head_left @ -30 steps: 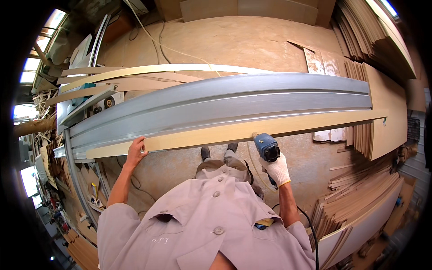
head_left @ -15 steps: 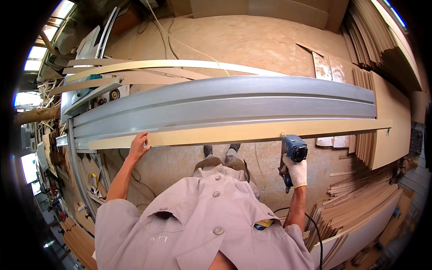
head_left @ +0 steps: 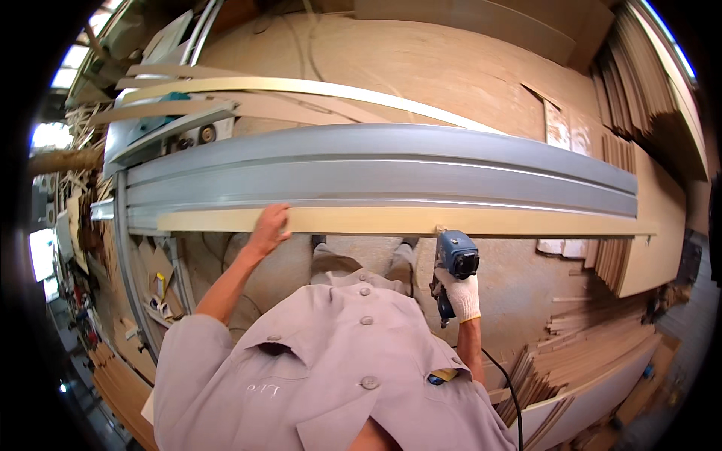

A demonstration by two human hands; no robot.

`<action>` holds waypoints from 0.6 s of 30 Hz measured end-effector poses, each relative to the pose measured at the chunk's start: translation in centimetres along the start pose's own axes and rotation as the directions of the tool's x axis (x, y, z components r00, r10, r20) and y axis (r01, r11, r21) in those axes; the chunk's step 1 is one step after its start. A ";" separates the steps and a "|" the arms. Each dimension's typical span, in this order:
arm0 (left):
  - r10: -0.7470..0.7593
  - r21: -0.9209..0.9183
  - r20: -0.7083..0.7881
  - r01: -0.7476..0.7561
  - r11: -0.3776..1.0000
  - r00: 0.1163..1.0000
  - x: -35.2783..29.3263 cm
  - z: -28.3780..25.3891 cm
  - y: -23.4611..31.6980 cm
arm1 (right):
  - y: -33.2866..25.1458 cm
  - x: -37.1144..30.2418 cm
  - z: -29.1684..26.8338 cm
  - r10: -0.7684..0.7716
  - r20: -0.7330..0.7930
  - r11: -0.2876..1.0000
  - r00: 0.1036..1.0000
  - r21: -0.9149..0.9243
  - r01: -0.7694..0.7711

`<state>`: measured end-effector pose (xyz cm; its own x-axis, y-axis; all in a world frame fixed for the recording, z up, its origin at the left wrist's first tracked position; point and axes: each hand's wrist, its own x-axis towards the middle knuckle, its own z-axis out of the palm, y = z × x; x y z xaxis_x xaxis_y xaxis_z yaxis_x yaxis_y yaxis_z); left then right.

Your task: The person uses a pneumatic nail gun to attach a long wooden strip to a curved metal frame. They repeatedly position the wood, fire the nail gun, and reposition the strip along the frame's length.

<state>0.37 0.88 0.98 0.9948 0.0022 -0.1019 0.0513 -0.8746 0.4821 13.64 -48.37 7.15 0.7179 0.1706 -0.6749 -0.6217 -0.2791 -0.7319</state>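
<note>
Behind hands and power tool, the shirt bears white lettering

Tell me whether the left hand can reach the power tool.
Probably yes: the left hand is on the pale strip, and the way along it to the power tool looks free, though the gloved right hand holds that tool.

We see tan, patchy floor, brown panels along far edge. Left: windows glaring white. Far right, we find upright sheet stack; near right, layered board pile. Near left, brown planks.
</note>
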 end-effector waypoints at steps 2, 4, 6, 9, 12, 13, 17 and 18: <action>0.016 -0.002 0.012 -0.016 1.000 1.000 -0.1 0.0 -0.4 | 1.4 -0.1 4.9 -0.068 0.013 0.998 0.998 0.009 0.068; 0.070 -0.021 -0.010 -0.070 0.997 0.997 -0.1 0.5 -1.1 | 0.2 -0.6 9.6 -0.041 0.039 0.999 0.998 -0.033 0.043; 0.149 -0.053 -0.016 -0.150 0.987 0.989 -0.6 0.0 -2.9 | -2.0 -2.4 15.7 -0.026 0.026 0.997 0.999 -0.066 0.028; 0.171 -0.106 -0.005 -0.170 0.980 0.985 -3.6 -2.0 -7.2 | -1.4 -3.3 22.8 -0.035 0.023 0.993 0.999 -0.108 0.037; 0.156 -0.071 -0.026 -0.158 0.985 0.987 -7.9 -6.0 -15.6 | -4.1 -4.5 30.0 0.051 0.073 0.996 0.996 -0.075 -0.045; 0.121 -0.065 -0.015 -0.121 0.990 0.993 -10.0 -7.7 -19.3 | -3.0 -4.4 32.2 0.032 0.092 0.997 0.995 -0.070 -0.026; -0.099 -0.080 0.081 0.105 0.991 0.992 -16.6 -13.9 -28.8 | -2.7 -5.5 39.7 -0.030 0.134 0.954 0.991 -0.292 0.069; -0.062 -0.075 0.051 0.066 0.995 0.997 -17.4 -14.3 -29.0 | -2.3 -5.6 40.8 -0.083 0.151 0.935 0.985 -0.331 0.130</action>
<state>-17.20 33.16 1.19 0.9838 0.0316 -0.1762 0.1232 -0.8337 0.5383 -1.73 -10.10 8.73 0.7115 0.3341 -0.6182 -0.3843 -0.5515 -0.7404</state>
